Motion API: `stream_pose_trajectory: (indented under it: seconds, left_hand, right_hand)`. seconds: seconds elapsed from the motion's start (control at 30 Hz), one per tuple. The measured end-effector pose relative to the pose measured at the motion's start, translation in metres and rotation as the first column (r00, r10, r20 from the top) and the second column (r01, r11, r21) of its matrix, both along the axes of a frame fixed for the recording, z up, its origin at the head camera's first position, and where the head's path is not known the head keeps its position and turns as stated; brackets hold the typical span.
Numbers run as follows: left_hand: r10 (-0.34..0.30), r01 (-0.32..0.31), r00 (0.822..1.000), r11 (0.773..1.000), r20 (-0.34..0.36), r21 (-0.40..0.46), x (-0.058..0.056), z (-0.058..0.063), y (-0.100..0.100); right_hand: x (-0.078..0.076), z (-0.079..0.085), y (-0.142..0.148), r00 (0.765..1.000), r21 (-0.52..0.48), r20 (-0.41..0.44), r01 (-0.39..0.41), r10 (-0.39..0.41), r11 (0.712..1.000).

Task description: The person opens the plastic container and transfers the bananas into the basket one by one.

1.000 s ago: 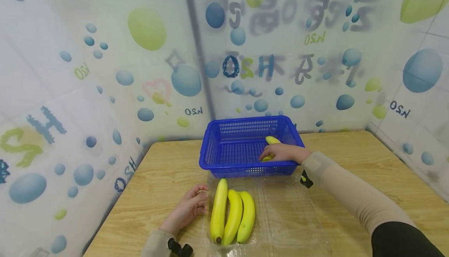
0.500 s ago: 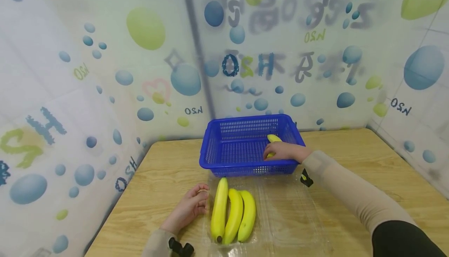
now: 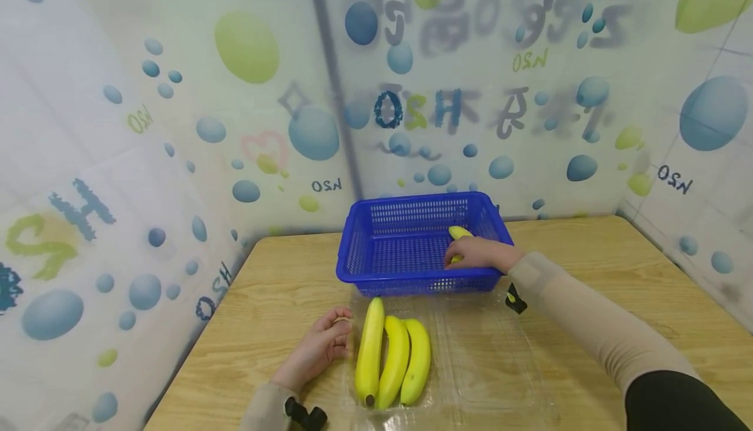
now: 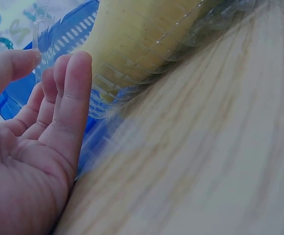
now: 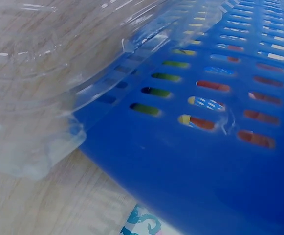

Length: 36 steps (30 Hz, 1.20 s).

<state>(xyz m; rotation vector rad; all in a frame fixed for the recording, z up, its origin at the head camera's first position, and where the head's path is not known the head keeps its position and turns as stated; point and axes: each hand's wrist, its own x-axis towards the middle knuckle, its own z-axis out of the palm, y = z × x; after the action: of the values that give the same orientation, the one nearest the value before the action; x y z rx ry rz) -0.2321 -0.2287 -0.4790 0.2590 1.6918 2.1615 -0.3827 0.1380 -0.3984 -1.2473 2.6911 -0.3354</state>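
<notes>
Inside the blue plastic basket (image 3: 400, 280), my right hand (image 3: 479, 252) reaches over the near right side and grips a yellow banana (image 3: 459, 232). The hand covers much of that banana. Three bananas (image 3: 393, 362) lie side by side in the left half of a clear plastic container (image 3: 494, 359) in front of the basket. At the container's left edge is my left hand (image 3: 317, 346), its fingers lightly bent and its thumb by the rim, as the left wrist view shows. The right wrist view has the basket's slotted wall (image 5: 181, 156) and container, not the hand clearly.
A wooden table (image 3: 235, 313) carries everything. Bubble-patterned curtains (image 3: 270, 91) stand behind and at both sides. The container's right half (image 3: 494, 372) shows bare plastic, and its far edge lies close to the basket.
My right hand has shifted slightly to the right within the basket, and its fingers have drawn in around the banana. The left hand and the three bananas in the container stay in place.
</notes>
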Motion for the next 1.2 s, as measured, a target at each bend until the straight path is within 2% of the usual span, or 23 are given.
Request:
stream_pose_trajectory:
  seconds: [0.2, 0.5, 0.77, 1.03, 1.2]
  left_hand:
    - [0.004, -0.004, 1.000, 1.000, 0.002, 0.002, 0.000, 0.000, 0.001]
    - [-0.008, 0.008, 1.000, 1.000, -0.009, -0.004, 0.001, 0.001, 0.000]
    - [-0.003, 0.003, 1.000, 1.000, -0.015, -0.013, 0.000, 0.001, 0.000]
    - [-0.004, 0.004, 1.000, 1.000, -0.022, -0.007, 0.000, 0.000, 0.000]
    - [0.009, -0.009, 1.000, 1.000, -0.005, -0.016, 0.001, 0.000, 0.000]
  right_hand:
    - [-0.001, -0.001, 0.000, 1.000, -0.014, -0.008, -0.024, 0.024, 1.000]
    - [0.002, 0.003, 0.001, 0.999, -0.028, 0.048, -0.007, 0.008, 1.000]
    - [0.003, 0.004, 0.005, 1.000, -0.052, 0.020, 0.014, -0.013, 0.999]
    - [0.008, 0.017, 0.008, 0.997, -0.081, -0.019, 0.071, -0.073, 0.994]
    - [0.016, 0.031, 0.004, 0.998, -0.129, -0.034, 0.053, -0.057, 0.990]
